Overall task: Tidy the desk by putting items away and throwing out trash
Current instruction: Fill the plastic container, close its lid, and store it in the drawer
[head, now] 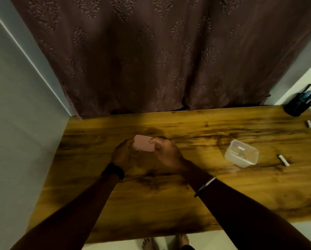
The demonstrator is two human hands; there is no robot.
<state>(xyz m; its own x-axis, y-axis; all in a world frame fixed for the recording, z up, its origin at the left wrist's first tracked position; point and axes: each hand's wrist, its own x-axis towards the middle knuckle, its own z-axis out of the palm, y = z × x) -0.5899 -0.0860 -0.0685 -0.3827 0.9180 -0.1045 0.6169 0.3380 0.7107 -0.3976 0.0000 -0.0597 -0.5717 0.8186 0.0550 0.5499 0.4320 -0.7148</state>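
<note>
A small pink-lidded box (143, 143) is held above the wooden desk (169, 195), left of centre. My left hand (123, 153) grips its left end and my right hand (166, 150) grips its right end, thumb on the lid. What lies under the lid is hidden by my fingers. To the right stands an open clear plastic container (241, 155) with a small item inside. A white battery-like stick (283, 160) lies right of it, and another (309, 124) lies near the far right edge.
A dark pen holder (299, 103) with pens stands at the desk's back right corner. A maroon patterned curtain (151, 51) hangs behind the desk. A grey wall runs along the left. Bare feet show on the floor below the front edge.
</note>
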